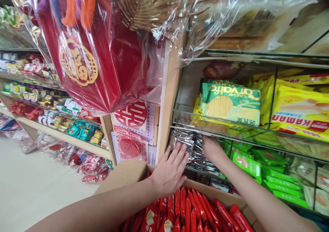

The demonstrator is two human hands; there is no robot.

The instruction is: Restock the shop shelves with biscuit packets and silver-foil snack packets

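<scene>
My left hand [171, 170] lies flat with its fingers stretched out on a stack of silver foil packets [205, 161] on a lower glass shelf. Beside it, my right hand [211, 149] reaches in under the shelf above, against the right side of the same stack. Its fingers are hidden behind the packets and the shelf edge. Below both forearms is an open cardboard box [128, 173] full of red snack packets [189, 209] standing on edge.
Green packets [282, 180] lie right of the silver ones. Overhead, a glass shelf carries a green-and-yellow wafer packet [231, 103] and yellow packets [303, 105]. A plastic-wrapped red decoration [102, 60] hangs low at upper left. A wooden upright [168, 98] stands by my left hand.
</scene>
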